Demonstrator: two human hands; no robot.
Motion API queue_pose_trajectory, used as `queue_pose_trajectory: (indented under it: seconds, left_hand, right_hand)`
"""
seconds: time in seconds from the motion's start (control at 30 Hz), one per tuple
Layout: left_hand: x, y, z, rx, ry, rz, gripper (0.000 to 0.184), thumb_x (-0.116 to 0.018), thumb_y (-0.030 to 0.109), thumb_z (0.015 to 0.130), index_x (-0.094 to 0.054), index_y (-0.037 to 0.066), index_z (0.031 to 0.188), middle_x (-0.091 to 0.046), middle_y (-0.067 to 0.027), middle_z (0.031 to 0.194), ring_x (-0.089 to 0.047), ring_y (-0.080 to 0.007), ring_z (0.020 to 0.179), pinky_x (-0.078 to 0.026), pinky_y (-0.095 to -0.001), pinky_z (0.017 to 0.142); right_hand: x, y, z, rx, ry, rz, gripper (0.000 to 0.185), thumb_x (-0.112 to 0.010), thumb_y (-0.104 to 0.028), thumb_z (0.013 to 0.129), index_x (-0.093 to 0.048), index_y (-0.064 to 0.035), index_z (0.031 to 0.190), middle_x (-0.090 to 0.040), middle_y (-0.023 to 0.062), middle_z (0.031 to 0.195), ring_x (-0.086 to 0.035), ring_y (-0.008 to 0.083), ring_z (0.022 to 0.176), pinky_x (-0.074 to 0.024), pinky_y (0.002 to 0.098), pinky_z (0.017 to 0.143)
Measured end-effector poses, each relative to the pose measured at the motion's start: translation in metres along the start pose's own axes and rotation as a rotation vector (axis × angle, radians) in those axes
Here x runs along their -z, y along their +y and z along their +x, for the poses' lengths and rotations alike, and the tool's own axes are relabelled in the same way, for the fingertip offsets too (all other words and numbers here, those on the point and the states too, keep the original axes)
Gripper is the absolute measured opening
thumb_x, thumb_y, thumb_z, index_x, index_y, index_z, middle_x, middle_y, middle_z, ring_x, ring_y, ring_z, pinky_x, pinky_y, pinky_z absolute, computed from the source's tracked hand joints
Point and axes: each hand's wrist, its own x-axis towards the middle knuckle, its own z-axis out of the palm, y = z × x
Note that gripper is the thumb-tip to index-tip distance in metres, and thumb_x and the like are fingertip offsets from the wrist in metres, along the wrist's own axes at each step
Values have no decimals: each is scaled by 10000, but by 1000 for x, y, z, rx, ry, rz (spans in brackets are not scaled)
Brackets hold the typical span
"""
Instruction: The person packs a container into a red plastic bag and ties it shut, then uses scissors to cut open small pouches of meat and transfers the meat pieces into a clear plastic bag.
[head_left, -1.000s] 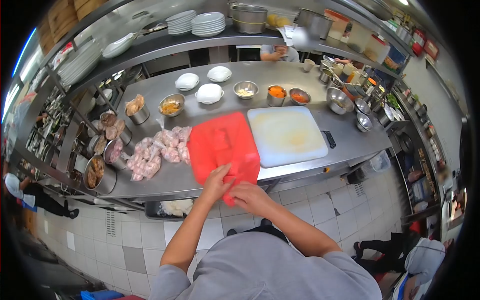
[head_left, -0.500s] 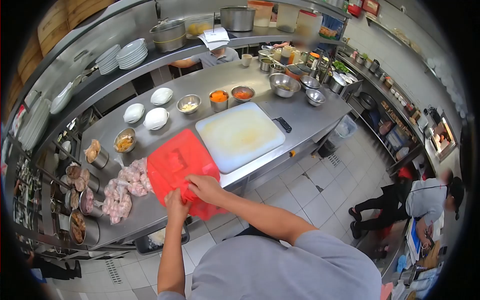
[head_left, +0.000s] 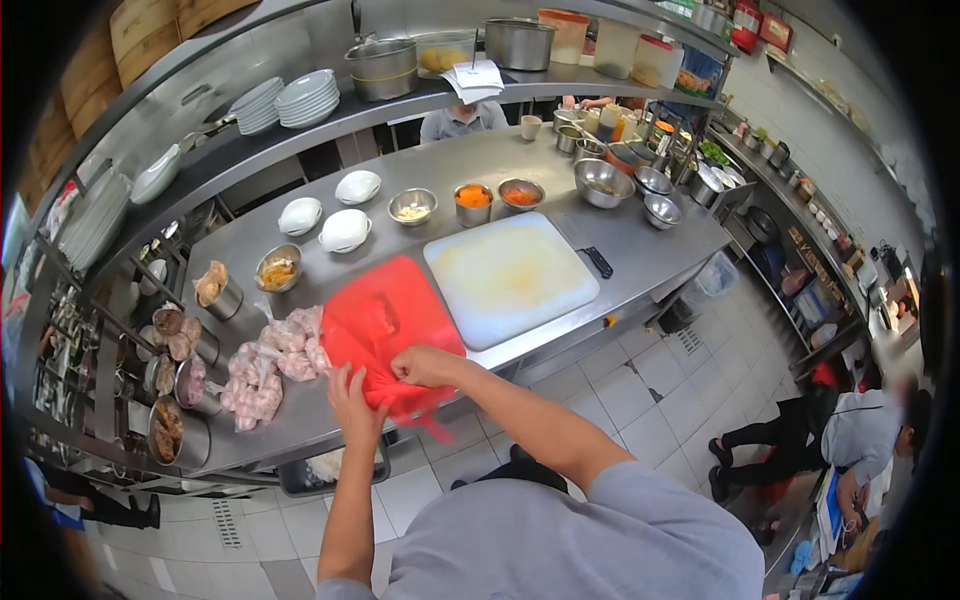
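Observation:
A red plastic bag (head_left: 395, 300) lies at the front edge of the steel table, its loose end bunched and hanging toward me. My right hand (head_left: 425, 366) is closed in a fist around the gathered part of the bag. Beside it, my left hand (head_left: 355, 402) has its fingers raised and apart, touching the bag's near left side. What the bag holds is hidden. Clear bags of pale pink pieces (head_left: 255, 385) sit just left of it, and a white cutting board (head_left: 510, 280) lies to its right.
A black-handled knife (head_left: 597, 262) rests right of the board. Behind stand lidded white bowls (head_left: 345, 230), a bowl of orange shreds (head_left: 521, 194) and a steel mixing bowl (head_left: 603, 184). Metal containers of food (head_left: 180, 430) line the left end. People are at the far side and lower right.
My left hand has loosened, its fingers spreading from a closed grip. My right hand has closed into a fist on the bag. The whole view has shifted slightly.

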Motion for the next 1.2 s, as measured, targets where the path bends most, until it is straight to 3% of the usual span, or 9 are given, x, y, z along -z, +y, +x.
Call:
queue_pose_trajectory:
  seconds: [0.1,0.17,0.27,0.4,0.47,0.67,0.73,0.97,1.2]
  left_hand:
    - [-5,-8,-38,81,145,-167,457,-914,186,664,-606,63,978,-629,-119,980,-591,-324,977,-452,-462,883]
    - [-13,-23,-64,192,-282,-295,429,-918,222,703,-591,42,915,-644,-91,826,-612,-250,768,-486,-376,680]
    - [-9,-3,-54,492,-348,-397,376,-896,189,745,-594,5,874,-582,-54,667,-531,-173,535,-456,-306,530]
    - [-6,10,-41,624,-267,-595,295,-864,159,777,-624,1,842,-610,-65,712,-560,-146,588,-463,-312,560]
    - [-1,14,-39,483,-327,-595,267,-855,175,782,-706,22,941,-650,-129,775,-612,-223,645,-494,-365,603]
    - [-10,-4,-54,473,-322,-496,274,-829,134,802,-693,9,1004,-683,-164,801,-647,-229,668,-507,-364,612]
    - [-4,5,-52,545,-291,-507,259,-827,135,811,-693,6,991,-685,-149,778,-639,-204,646,-499,-352,593]
    - [3,-13,-70,790,-450,-794,215,-795,171,879,-673,20,972,-660,-33,710,-601,-98,596,-456,-282,536]
    - [-18,-76,-101,808,-560,-777,231,-726,229,943,-622,23,923,-659,-38,735,-631,-107,605,-470,-281,536]
  right_hand:
    - [4,0,-2,-45,26,143,111,-694,-131,798,-627,-43,791,-631,91,695,-584,199,641,-466,360,614]
    - [2,0,-3,-82,52,260,104,-680,-142,800,-653,-41,796,-641,98,699,-596,204,646,-473,367,622]
    - [3,-6,-5,-85,-46,334,100,-662,-138,808,-677,-39,806,-644,85,691,-583,172,643,-469,350,618]
    - [2,-3,-2,-96,-304,68,139,-669,-175,818,-688,-38,804,-633,70,676,-556,161,623,-460,343,607]
    - [4,-5,3,-104,-355,50,151,-676,-186,818,-687,-35,809,-611,55,659,-529,141,605,-446,335,596]
    - [0,-1,3,-124,-466,18,206,-682,-236,852,-690,-31,847,-649,82,730,-565,148,674,-473,348,644]
    - [-4,-5,-3,-84,-211,143,246,-693,-284,872,-695,-39,889,-673,85,798,-598,168,717,-482,347,672]
    - [11,-23,-16,11,-134,133,266,-764,-313,859,-718,-65,944,-726,91,897,-679,222,831,-514,363,728]
    - [37,49,-27,-133,-15,82,295,-828,-290,809,-727,-54,953,-743,113,920,-703,243,860,-543,353,781]
